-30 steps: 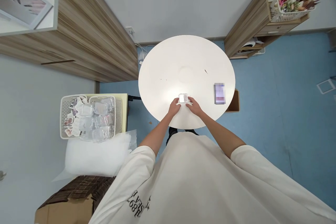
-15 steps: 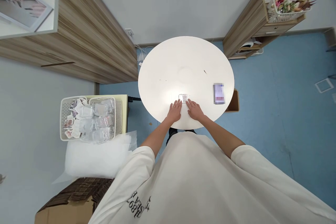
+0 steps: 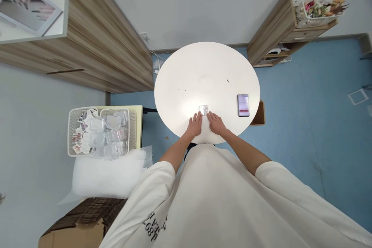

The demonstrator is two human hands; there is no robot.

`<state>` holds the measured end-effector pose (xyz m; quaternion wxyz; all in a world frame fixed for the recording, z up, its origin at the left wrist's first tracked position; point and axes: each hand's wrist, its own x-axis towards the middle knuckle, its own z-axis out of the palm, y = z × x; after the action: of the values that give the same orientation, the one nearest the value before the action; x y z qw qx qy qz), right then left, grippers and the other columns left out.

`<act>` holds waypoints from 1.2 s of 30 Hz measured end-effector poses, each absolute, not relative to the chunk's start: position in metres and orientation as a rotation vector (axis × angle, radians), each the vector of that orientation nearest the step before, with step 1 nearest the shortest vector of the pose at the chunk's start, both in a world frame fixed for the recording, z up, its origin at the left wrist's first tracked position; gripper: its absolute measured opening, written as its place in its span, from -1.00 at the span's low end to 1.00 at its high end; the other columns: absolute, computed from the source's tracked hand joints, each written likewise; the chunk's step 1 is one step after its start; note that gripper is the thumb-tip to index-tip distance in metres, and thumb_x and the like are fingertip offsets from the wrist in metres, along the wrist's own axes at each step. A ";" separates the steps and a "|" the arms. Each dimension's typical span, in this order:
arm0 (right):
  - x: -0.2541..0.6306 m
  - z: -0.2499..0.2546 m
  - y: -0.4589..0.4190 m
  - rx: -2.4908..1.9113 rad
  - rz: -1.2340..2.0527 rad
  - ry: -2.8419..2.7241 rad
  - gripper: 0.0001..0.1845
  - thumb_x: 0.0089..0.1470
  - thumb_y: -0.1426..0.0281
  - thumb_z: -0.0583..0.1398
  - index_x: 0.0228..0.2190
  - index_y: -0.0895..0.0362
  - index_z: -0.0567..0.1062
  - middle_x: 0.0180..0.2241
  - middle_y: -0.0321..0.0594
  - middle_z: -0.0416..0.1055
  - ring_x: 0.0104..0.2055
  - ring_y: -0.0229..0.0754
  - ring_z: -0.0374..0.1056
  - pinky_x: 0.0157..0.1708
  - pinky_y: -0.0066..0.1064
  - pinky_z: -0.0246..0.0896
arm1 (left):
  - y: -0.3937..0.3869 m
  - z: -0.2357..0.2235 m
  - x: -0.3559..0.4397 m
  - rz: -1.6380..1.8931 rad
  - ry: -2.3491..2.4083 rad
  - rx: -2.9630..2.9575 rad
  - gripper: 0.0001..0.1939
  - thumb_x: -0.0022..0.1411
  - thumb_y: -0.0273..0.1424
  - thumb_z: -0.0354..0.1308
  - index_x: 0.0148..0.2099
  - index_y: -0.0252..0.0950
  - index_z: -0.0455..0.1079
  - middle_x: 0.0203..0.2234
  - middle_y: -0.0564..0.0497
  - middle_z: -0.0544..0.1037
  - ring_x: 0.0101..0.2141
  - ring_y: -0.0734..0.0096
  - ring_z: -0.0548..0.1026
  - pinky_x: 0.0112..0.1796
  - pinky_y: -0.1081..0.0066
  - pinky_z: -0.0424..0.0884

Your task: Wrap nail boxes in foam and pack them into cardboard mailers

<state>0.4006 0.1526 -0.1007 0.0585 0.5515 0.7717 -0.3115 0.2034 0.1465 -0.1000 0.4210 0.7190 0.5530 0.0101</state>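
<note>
A small clear plastic case (image 3: pixel 204 109) with a pinkish pattern inside lies flat near the front edge of the round white table (image 3: pixel 203 62). My left hand (image 3: pixel 194 124) rests palm down, its fingertips at the near left corner of the case. On the other side, my right hand (image 3: pixel 216 124) also lies flat, with its fingertips at the near right corner. Both hands have their fingers stretched out and grip nothing. A phone-like device with a blurred purple screen (image 3: pixel 243 105) lies to the right on the tabletop.
To my left, a white basket (image 3: pixel 69 131) holds printed cards and clear plastic cases. White wrapping sheets (image 3: pixel 107 174) and a cardboard box (image 3: pixel 75 234) are below it. Wooden cabinets (image 3: pixel 116 42) stand at left and right. A brown bin (image 3: pixel 259 114) is beside the table.
The whole view has shifted slightly. My hands and the case keep nearly the same places on the table, with fingertips still at the near edge of the case.
</note>
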 end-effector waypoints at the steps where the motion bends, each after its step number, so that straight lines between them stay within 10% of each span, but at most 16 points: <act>1: 0.400 -0.100 0.153 1.651 -0.915 2.332 -0.14 0.15 0.44 0.03 0.45 0.14 -0.06 0.48 -0.10 -0.19 0.46 0.16 -0.14 0.32 0.06 -0.05 | 0.147 -0.100 0.204 -0.037 1.388 1.839 -0.04 0.14 -0.55 0.01 0.54 -0.25 -0.23 0.50 -0.10 -0.24 0.45 -0.06 -0.31 0.36 -0.20 -0.23; 9: 0.384 -0.096 0.157 1.542 -0.784 2.280 -0.19 0.20 0.44 -0.02 0.44 0.26 -0.07 0.48 -0.02 -0.27 0.47 0.11 -0.19 0.35 0.00 -0.14 | 0.150 -0.101 0.190 -0.332 1.450 2.114 -0.01 0.24 -0.54 -0.03 0.54 -0.17 -0.51 0.50 0.00 -0.32 0.45 -0.03 -0.18 0.37 -0.15 -0.23; 23: 0.262 -0.097 0.185 1.486 -0.861 2.260 -0.12 0.17 0.42 0.05 0.45 0.17 -0.12 0.49 -0.05 -0.29 0.48 0.14 -0.22 0.36 0.02 -0.20 | 0.159 -0.097 0.089 -0.322 1.672 1.904 -0.04 0.23 -0.52 -0.02 0.55 -0.13 -0.40 0.50 0.07 -0.30 0.44 -0.13 -0.15 0.36 -0.18 -0.19; 36: 0.236 -0.087 0.184 1.543 -0.892 2.258 -0.16 0.23 0.39 0.01 0.44 0.22 -0.15 0.48 0.03 -0.28 0.47 0.12 -0.15 0.31 -0.03 -0.01 | 0.158 -0.093 0.060 -0.295 1.580 2.028 -0.07 0.29 -0.53 -0.05 0.54 -0.16 -0.47 0.50 -0.02 -0.40 0.41 -0.15 -0.02 0.21 -0.01 0.26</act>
<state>0.2361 0.1845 -0.0875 0.1319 0.5317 0.7781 -0.3073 0.0605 0.1581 -0.0930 0.2735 0.7538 0.5873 -0.1098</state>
